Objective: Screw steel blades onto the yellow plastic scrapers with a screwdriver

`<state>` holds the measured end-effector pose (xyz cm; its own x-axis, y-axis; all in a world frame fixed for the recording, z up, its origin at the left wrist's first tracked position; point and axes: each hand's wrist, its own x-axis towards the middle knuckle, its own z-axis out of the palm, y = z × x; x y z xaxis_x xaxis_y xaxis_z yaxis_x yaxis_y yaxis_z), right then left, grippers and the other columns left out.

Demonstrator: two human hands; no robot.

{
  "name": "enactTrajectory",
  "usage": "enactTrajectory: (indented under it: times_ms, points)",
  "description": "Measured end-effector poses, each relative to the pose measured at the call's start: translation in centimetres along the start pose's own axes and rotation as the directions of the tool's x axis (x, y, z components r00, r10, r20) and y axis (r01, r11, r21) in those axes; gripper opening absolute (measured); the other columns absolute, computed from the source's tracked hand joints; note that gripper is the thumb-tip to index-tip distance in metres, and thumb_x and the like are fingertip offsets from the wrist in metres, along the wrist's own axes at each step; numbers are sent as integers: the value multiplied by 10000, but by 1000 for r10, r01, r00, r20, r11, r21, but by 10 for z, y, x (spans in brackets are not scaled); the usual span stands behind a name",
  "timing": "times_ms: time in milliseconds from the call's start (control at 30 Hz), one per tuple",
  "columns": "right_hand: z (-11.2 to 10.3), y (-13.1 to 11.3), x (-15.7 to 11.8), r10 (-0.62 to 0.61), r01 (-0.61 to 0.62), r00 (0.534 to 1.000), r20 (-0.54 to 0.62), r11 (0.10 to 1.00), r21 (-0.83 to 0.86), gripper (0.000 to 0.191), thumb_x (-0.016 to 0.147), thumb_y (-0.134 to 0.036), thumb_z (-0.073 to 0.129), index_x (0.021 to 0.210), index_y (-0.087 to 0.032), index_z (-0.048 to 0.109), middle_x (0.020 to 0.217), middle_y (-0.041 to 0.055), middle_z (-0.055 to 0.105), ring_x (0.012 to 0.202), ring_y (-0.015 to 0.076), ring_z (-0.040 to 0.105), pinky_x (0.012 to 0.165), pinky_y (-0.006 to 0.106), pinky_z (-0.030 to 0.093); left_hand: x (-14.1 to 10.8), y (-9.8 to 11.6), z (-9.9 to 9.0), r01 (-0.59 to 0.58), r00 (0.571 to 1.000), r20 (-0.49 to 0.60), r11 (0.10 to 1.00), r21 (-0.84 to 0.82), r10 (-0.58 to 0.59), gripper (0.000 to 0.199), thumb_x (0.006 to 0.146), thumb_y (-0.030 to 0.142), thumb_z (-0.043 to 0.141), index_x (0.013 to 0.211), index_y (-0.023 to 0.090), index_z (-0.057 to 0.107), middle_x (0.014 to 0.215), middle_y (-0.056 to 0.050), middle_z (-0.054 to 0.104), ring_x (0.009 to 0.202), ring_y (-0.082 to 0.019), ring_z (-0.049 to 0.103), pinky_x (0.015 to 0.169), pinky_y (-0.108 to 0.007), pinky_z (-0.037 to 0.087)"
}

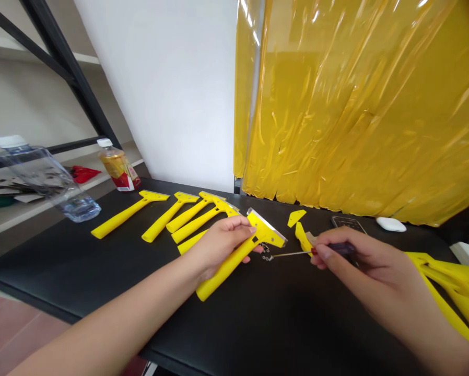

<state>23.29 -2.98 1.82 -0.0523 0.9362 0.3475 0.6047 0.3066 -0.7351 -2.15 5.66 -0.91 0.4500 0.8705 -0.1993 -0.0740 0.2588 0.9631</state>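
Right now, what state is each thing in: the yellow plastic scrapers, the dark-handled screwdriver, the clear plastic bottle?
Left hand, gripping the yellow plastic scraper
Yellow plastic scraper, held, metal blade edge on its head
Right hand, pinching the dark-handled screwdriver
Dark-handled screwdriver, held, thin metal shaft pointing left
Small metal parts, loose on the black table
Other yellow scrapers, lying flat in a row
Clear plastic bottle, tilted, white-capped
Amber drink bottle, capped

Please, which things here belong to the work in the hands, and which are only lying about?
Belong to the work:
left hand, holding a yellow scraper with metal blade
right hand, holding a small screwdriver
tiny metal parts
other yellow scrapers

Lying about:
smartphone
white oval object
clear plastic bottle
drink bottle
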Motion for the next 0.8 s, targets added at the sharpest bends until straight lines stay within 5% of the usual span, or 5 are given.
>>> enactTrajectory:
  times_ms: [233,800]
  points:
    - [2,-13,-4,80,-52,977,-196,988,143,186,940,-451,692,976,-274,734,860,14,766,806,189,735,734,272,574,-6,-1,6,219,964,149,975,20,-220,234,883,338,753,974,149,649,1004,-122,747,860,-257,792,486,-199,531]
    - [4,3,0,-86,75,994,-63,984,-162,202,974,-452,631,992,-273,723,850,7,756,740,181,719,654,276,554,-7,-2,7,280,939,199,960,27,-280,303,785,379,843,920,164,678,896,-69,712,778,-244,790,475,-203,521]
